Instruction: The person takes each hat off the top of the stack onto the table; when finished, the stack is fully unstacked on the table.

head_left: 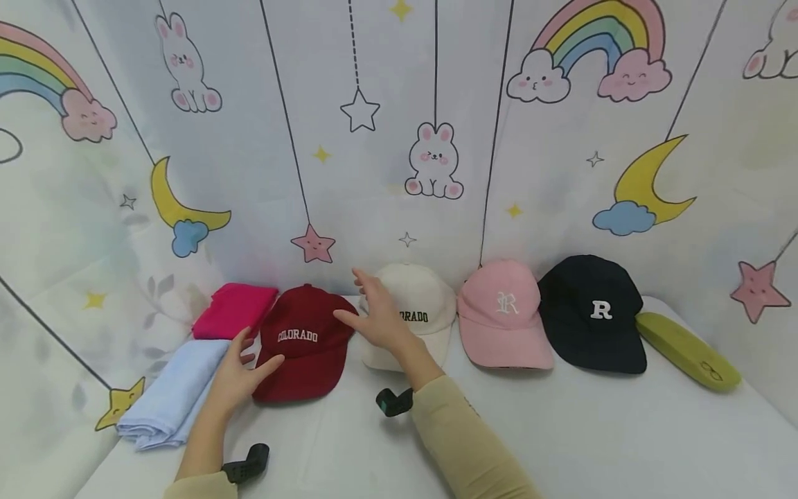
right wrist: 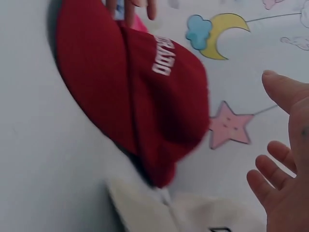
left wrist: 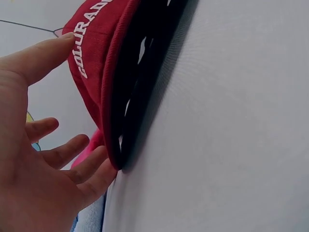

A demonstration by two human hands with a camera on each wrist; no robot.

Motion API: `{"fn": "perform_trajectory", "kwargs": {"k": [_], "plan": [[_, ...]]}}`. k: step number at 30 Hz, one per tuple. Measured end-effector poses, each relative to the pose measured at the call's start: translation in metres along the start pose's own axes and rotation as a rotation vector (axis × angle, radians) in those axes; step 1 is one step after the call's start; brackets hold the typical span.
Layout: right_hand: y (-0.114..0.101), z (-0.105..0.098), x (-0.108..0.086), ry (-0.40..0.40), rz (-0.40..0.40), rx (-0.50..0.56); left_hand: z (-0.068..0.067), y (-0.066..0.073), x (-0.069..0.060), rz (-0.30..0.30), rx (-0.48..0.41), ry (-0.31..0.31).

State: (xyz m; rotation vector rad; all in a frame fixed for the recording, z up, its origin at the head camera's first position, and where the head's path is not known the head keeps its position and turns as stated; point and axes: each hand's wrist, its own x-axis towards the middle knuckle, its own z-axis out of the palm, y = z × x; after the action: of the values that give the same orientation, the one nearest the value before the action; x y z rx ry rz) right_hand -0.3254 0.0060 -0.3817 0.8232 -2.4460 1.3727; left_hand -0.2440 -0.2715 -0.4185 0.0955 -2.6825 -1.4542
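A dark red baseball cap [head_left: 307, 374] with white COLORADO lettering lies on the white table, brim toward me. My left hand [head_left: 240, 371] is at its left side, fingers spread and the thumb in front of the cap. In the left wrist view the left fingertips [left wrist: 108, 169] meet or nearly meet the cap's edge; contact is unclear. My right hand [head_left: 382, 319] hovers near the red cap's right side, fingers extended and holding nothing. Behind it sits a cream cap [head_left: 436, 305], its lettering partly covered by that hand.
Right of the cream cap stand a pink cap [head_left: 499, 333] and a black cap [head_left: 589, 339], then an olive-green glasses case [head_left: 686, 350]. At the left lie a folded bright pink cloth [head_left: 231, 308] and a folded light blue cloth [head_left: 171, 391]. A patterned curtain [head_left: 386, 208] hangs behind.
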Motion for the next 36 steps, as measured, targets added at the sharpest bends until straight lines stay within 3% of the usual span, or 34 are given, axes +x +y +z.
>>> {"fn": "perform_trajectory", "kwargs": {"k": [7,15,24,28,36], "plan": [[0.007,0.039,-0.009,-0.072,0.146,-0.001,0.005,-0.001,-0.001,0.006,0.010,-0.011],[0.016,0.053,-0.011,-0.100,0.231,-0.079,0.007,-0.002,0.001,0.037,0.026,-0.004],[0.021,0.056,-0.007,-0.139,0.258,0.068,0.007,-0.006,0.001,0.057,0.022,-0.026],[0.016,0.055,-0.007,-0.157,0.268,0.054,0.005,-0.007,0.001,0.029,0.008,-0.035],[0.008,0.056,-0.006,-0.153,0.194,0.116,-0.002,-0.007,0.000,-0.038,-0.024,-0.043]]}}
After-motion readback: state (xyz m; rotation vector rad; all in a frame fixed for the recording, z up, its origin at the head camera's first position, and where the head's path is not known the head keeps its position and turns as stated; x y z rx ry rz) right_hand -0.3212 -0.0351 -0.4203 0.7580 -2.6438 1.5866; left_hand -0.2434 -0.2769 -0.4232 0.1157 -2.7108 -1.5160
